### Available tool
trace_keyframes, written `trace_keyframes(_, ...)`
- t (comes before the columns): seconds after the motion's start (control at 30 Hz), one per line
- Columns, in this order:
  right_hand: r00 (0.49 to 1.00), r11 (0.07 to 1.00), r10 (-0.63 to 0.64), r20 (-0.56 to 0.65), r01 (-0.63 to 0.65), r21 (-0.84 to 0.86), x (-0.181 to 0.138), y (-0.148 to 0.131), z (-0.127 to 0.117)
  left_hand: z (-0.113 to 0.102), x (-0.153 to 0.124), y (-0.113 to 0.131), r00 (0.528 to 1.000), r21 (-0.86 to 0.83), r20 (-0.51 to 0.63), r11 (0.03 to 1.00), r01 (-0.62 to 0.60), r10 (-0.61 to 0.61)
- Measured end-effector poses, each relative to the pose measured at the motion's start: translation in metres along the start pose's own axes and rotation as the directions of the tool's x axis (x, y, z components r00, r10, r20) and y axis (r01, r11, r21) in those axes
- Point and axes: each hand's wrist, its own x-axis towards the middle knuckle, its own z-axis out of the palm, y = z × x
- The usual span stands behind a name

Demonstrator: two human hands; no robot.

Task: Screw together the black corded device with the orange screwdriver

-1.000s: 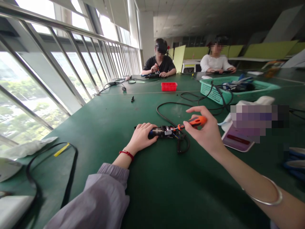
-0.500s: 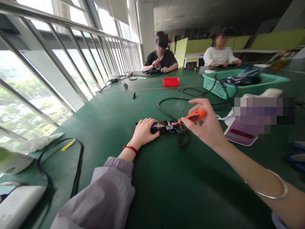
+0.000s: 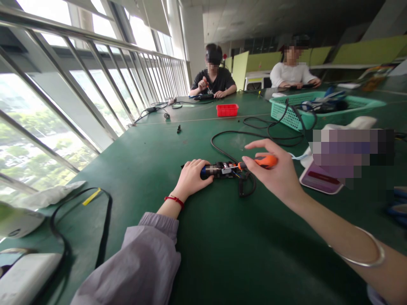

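My left hand (image 3: pixel 194 174) is closed around the dark body of a cylindrical electric device (image 3: pixel 211 170) that lies on the green table. Its right part is uncovered, with a silver-grey piece and thin wires showing. An orange and black screwdriver (image 3: pixel 261 162) is held in my right hand (image 3: pixel 276 169), gripped by the thumb and fingers. The screwdriver's shaft lies low, nearly level, and its tip reaches over the uncovered part; whether it touches cannot be made out. A black cord (image 3: pixel 222 146) runs from the device's right end.
A red tray (image 3: pixel 227 110) and a small black part (image 3: pixel 178 129) lie farther off. A green basket (image 3: pixel 286 112) with cables and tools stands right, near a phone (image 3: pixel 321 177). Left lie a black strap (image 3: pixel 106 224) and a white box (image 3: pixel 30 273). Two people sit across the table.
My right hand has dropped slightly, and the screwdriver has tilted to a flatter angle, its tip a little farther left. My left hand stays on the device.
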Motion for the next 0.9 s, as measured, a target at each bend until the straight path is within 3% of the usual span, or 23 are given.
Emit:
trace_keyframes(0.1,0.999,0.997,-0.040,0.005,0.040,0.064,0.001,0.000,0.000,0.000,0.000,0.001,1.000,-0.004,0.003,1.000,0.004,-0.004)
trace_keyframes(0.27,0.998,0.998,0.064,0.001,-0.064,-0.002,0.001,-0.002,-0.001,-0.001,0.000,0.001,1.000,-0.006,0.003,1.000,-0.002,0.002)
trace_keyframes(0.5,0.999,0.987,-0.020,-0.038,0.026,0.158,-0.002,0.005,0.005,0.001,0.000,-0.001,1.000,0.000,-0.002,1.000,0.002,-0.002)
trace_keyframes(0.67,0.996,0.996,0.082,0.045,-0.084,0.036,-0.002,0.003,0.005,0.002,0.000,-0.002,1.000,-0.002,-0.013,1.000,-0.002,0.002)
trace_keyframes(0.9,1.000,0.979,-0.023,-0.022,0.027,0.203,-0.002,0.008,0.009,0.002,0.000,-0.002,1.000,-0.003,-0.017,1.000,-0.011,0.011)
